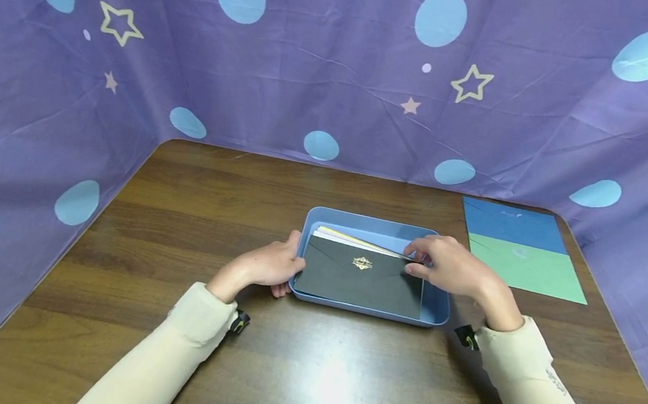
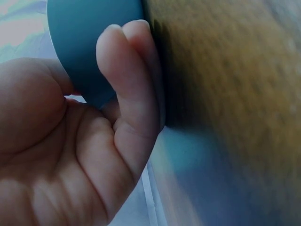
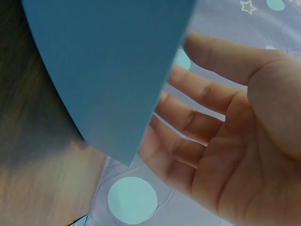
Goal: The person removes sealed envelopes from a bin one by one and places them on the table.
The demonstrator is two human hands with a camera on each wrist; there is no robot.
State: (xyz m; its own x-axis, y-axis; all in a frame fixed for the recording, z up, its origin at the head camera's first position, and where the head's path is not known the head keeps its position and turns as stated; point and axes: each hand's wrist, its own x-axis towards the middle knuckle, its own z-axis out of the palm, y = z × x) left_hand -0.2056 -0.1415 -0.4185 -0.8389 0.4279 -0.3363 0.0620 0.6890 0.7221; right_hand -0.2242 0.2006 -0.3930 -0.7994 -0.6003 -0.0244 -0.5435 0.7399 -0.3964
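Note:
A blue tray (image 1: 377, 225) lies on the table with a stack of envelopes inside. On top is a black envelope (image 1: 359, 285) with a gold emblem; white and yellow paper edges (image 1: 332, 236) fan out behind it. My left hand (image 1: 270, 263) grips the tray's left end, thumb at the rim and fingers curled low against the outer wall (image 2: 94, 42). Over the tray's right side, my right hand (image 1: 448, 264) pinches the black envelope's upper right corner between thumb and fingers. In the right wrist view the tray wall (image 3: 108, 80) hides those fingertips.
At the table's far right lie a blue envelope (image 1: 514, 225) and a green envelope (image 1: 530, 270), edge to edge. A purple curtain (image 1: 324, 83) with stars and dots hangs along the back and sides of the wooden table (image 1: 206, 196).

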